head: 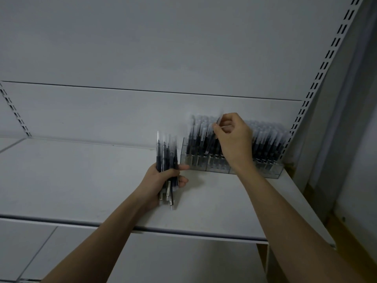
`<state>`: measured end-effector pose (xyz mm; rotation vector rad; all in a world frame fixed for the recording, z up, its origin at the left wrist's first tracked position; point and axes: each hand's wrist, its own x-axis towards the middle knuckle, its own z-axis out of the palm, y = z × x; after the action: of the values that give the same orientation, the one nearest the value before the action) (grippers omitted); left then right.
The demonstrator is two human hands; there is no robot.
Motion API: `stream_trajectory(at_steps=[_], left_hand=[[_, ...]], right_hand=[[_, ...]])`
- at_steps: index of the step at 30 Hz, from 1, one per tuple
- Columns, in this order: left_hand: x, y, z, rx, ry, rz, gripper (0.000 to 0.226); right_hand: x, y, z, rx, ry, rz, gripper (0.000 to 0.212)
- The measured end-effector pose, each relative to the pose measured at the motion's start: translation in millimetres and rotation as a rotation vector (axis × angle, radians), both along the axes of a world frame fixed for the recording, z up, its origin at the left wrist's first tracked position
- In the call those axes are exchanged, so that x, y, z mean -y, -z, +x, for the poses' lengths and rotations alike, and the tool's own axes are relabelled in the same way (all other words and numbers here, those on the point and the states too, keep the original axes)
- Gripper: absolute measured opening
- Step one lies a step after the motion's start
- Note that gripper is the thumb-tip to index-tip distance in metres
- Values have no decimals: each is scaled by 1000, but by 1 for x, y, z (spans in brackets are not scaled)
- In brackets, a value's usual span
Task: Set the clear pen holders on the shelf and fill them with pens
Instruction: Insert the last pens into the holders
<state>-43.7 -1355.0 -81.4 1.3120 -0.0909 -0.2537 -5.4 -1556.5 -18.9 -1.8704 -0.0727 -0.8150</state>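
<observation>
Clear pen holders (216, 167) stand in a row at the back right of the white shelf (81, 176), packed with upright dark pens (267, 144). My left hand (163, 180) grips a bundle of pens (167, 160) upright, just left of the holders. Above the left part of the row, my right hand (232, 137) pinches a single pen (218, 125) by its top, its lower end among the pens in a holder. My right wrist hides the middle of the row.
A white back panel (142, 111) rises behind the shelf, with slotted uprights at the left (14, 113) and right (318, 78). The shelf's front edge (183, 231) runs below my arms. A wall corner and wooden trim (346, 231) lie to the right.
</observation>
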Motion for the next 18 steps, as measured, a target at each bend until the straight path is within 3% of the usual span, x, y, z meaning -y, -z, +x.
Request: stream_trajectory(at_steps=[9,18], left_hand=[[-1,0,-1,-8,0,18,11],[6,-7,-9,-24,-71,-106,22]], right_hand=[[-4,3,5,-24,14,-82,11],[-10,35,6,-167,3,-266,14]])
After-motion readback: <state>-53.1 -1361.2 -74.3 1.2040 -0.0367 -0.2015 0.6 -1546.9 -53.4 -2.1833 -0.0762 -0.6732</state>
